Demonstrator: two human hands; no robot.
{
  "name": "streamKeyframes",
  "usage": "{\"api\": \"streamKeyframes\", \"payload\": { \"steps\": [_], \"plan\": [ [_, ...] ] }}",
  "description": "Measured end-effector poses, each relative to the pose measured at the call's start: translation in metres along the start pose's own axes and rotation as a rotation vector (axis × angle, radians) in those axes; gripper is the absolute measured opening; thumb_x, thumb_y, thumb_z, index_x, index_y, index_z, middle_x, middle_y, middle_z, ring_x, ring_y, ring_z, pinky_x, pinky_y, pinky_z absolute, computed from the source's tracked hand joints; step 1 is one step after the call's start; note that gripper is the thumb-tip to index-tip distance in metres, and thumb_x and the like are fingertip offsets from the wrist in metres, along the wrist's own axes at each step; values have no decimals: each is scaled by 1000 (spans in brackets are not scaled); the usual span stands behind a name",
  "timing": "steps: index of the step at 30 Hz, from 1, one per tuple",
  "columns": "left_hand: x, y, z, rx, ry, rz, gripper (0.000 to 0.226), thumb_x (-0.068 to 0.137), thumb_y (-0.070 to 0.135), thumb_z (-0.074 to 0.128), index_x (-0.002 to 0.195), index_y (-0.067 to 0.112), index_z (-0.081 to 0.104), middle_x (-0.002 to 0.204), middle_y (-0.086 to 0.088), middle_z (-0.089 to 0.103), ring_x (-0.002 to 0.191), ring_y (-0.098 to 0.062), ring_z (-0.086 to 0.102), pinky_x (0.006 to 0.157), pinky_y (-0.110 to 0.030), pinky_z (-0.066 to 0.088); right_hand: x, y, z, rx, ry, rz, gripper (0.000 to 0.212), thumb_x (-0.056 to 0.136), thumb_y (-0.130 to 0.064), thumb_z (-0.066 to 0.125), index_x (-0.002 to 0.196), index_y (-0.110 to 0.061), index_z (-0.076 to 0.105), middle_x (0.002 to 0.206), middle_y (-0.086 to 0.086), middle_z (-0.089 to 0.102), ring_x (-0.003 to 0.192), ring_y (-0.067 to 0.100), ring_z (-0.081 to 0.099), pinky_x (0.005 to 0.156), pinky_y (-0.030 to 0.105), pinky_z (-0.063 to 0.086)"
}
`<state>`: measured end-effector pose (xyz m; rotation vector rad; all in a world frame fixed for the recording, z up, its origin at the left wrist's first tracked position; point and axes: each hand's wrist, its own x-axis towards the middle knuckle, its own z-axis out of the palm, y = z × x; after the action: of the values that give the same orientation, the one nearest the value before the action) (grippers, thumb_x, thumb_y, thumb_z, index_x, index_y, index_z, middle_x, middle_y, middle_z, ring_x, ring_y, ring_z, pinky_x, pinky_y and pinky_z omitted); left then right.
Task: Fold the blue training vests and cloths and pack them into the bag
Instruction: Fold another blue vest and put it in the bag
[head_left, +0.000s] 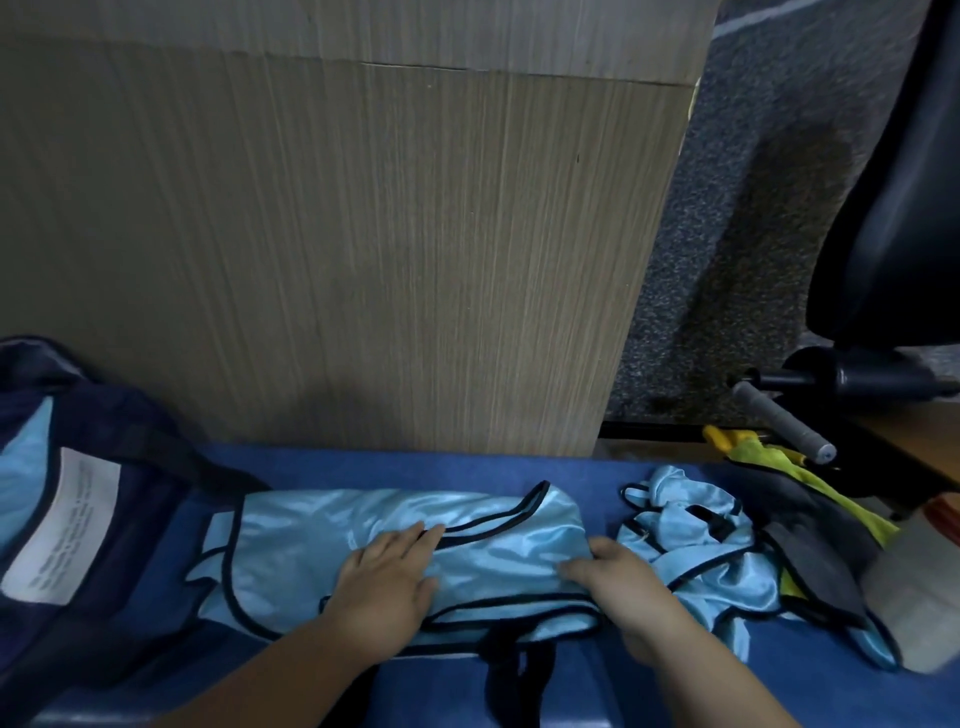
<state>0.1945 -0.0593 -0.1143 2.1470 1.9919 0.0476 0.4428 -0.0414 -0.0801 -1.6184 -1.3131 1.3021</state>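
Pressing down with the left hand (387, 579), fingers straight and flat, on the light blue vest (311, 540); pinching its right end with the right hand (621, 590), fingers curled over the edge. Spread across the blue surface (415, 467) at lower centre — black-trimmed, folded. Just right of that, a crumpled heap of vests (691, 545). At lower left, the dark bag (119, 431) — open, light blue cloth inside.
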Motion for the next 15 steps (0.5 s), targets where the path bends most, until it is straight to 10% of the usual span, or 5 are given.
{"api": "streamKeyframes", "payload": {
  "steps": [3,8,15],
  "plan": [
    [3,9,0,-83,71,10,60,97,52,29,153,40,9,161,11,9,147,-13,9,117,-35,12,-1,-8,-7,250,8,37,7,86,2,59,89,-4,61,76,12,72,70,29,68,65,34,54],
    [5,27,-1,-102,120,108,77,65,67,7,125,43,48,130,22,38,129,-6,33,102,-30,23,-4,-17,-26,560,26,76,17,87,2,51,78,-12,52,57,6,60,52,19,59,51,25,47],
    [5,50,-10,-515,-101,271,40,100,46,45,140,41,44,147,17,40,136,2,33,116,-25,24,1,-21,-57,931,118,23,29,69,-8,64,98,-2,62,79,14,70,64,27,68,62,32,59]
  ]
}}
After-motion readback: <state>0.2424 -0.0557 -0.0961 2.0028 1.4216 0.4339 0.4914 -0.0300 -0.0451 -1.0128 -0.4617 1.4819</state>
